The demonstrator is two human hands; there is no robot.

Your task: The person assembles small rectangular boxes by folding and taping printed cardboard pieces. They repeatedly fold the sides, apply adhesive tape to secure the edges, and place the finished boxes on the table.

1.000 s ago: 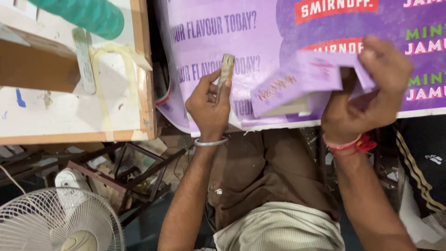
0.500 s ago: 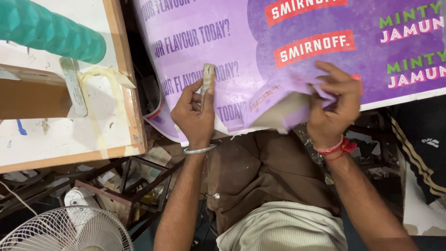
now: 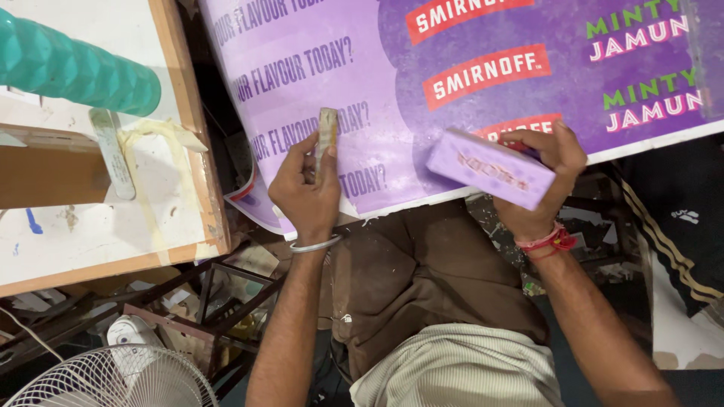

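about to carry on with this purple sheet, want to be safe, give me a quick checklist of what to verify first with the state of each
1. Left hand has a firm hold on the small flat tool: ok, fingers are wrapped round its lower end.
2. Tool lies against the purple printed sheet: ok, it rests upright on the sheet near its lower edge.
3. Right hand grips the purple strip: ok, one end is pinched.
4. Strip is fully free of the sheet: cannot tell, its far side is hidden.
5. Sheet lies flat: cannot tell, the lower left corner hangs off the edge.
6. Tool edge is clean or sharp: cannot tell, too small.
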